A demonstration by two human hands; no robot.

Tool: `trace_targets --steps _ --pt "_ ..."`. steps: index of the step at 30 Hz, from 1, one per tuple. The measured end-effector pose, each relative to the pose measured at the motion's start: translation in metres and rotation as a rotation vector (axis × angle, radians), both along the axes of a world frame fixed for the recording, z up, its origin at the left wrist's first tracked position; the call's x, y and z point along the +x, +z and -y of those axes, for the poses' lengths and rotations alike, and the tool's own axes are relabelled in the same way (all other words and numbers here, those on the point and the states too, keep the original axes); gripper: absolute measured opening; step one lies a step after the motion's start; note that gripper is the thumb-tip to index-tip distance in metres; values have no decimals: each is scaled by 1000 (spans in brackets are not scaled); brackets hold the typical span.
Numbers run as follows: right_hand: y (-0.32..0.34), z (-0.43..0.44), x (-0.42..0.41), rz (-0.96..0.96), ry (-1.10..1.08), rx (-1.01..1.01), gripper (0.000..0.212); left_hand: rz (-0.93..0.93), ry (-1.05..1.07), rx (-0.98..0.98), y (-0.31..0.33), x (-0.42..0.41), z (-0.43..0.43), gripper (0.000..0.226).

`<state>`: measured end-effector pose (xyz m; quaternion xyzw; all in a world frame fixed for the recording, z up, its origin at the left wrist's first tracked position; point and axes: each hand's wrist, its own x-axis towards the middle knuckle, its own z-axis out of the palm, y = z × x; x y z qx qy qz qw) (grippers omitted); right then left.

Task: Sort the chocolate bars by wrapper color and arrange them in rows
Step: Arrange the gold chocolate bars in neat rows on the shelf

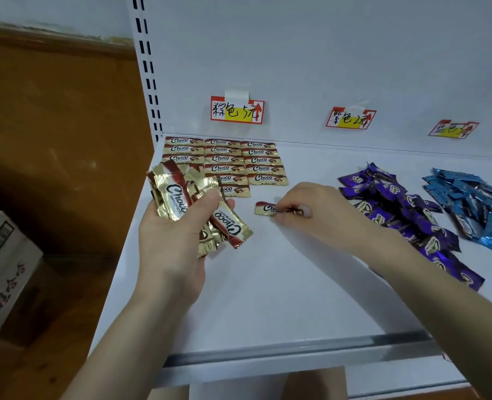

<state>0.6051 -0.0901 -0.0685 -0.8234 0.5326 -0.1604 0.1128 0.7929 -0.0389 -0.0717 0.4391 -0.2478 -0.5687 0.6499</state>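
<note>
Reaching in over the front edge, two bare forearms are crossing the white shelf (267, 298), which is carrying everything else.

Along the right side, a loose purple pile (397, 209) of chocolate bars is sprawling from mid-shelf toward the front. A smaller blue pile (469, 203) is lying just beside it, nearer the right edge.

In the back left corner, gold-and-brown bars are lying flat in three neat gold rows (233, 160) running forward from the back panel. The front of the left one is hiding behind the left hand's load.

The left hand (175, 235) is hovering over the left edge, with its fingers and thumb curling round a fanned gold bunch (178, 197) of several bars.

The right hand (319, 215) is sitting mid-shelf, its fingertips (279, 216) narrowing to pinch the right end of a single gold bar (265, 208). That bar is lying level just in front of the right row and apart from it; whether it is touching the shelf cannot be told.

Three handwritten labels are hanging on the back panel: one (237, 110) above the gold rows, one (350, 118) behind the purple pile, one (453, 129) behind the blue.

Left of the shelf, a cardboard box (5, 264) is sitting on the floor.
</note>
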Motion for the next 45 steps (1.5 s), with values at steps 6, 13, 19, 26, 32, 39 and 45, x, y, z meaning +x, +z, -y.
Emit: trace_targets --steps 6,13,19,26,32,39,45 --pt "-10 13 -7 -34 -56 -46 19 -18 -9 22 -3 -2 1 24" --pt "-15 15 -2 -82 -90 -31 28 -18 -5 22 -4 -2 2 27" --pt "-22 15 5 -124 -86 -7 51 -14 -10 15 -4 -3 2 24" --pt "-21 13 7 -136 -103 -36 37 -5 -15 10 -5 -1 2 28" --pt "-22 11 8 -171 -115 -61 38 -10 -16 15 -5 -1 2 29" --pt "-22 12 8 -196 -114 -62 41 -21 -11 38 -6 0 3 34" --pt "-23 12 8 -203 -103 -86 41 -11 -8 46 -8 1 3 35"
